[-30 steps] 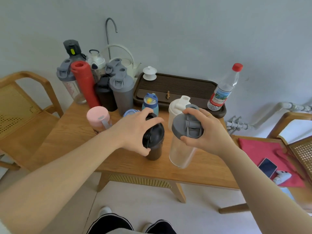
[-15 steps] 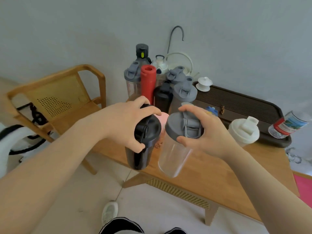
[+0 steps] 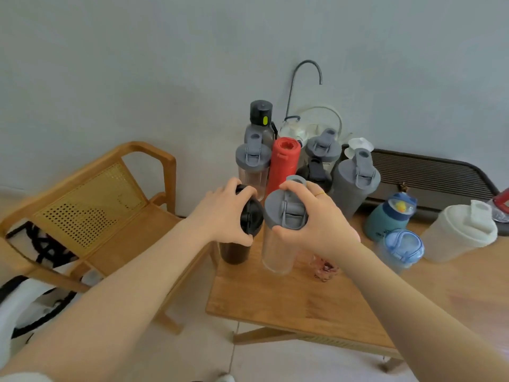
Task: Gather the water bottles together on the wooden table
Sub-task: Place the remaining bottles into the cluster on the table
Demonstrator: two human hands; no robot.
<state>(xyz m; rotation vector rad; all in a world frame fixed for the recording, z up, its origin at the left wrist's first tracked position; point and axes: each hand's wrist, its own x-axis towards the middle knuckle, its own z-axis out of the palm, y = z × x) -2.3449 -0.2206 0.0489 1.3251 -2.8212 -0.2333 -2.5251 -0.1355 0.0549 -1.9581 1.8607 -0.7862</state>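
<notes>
Since a second ago, we note both shakers carried left toward the cluster of bottles at the wooden table's [image 3: 303, 304] back corner. Left hand [image 3: 220, 213] clasps the black-lidded dark shaker [image 3: 242, 232], right hand [image 3: 316, 224] the grey-lidded clear shaker [image 3: 278, 244]; placement looks imminent.

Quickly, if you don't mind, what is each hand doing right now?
Left hand: closed around the lid of the black bottle.
Right hand: closed around the grey lid of the clear bottle.

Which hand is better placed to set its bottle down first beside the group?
Probably the left hand: its black bottle sits closer to the clear grey-lidded bottle at the cluster's open left side.
</notes>
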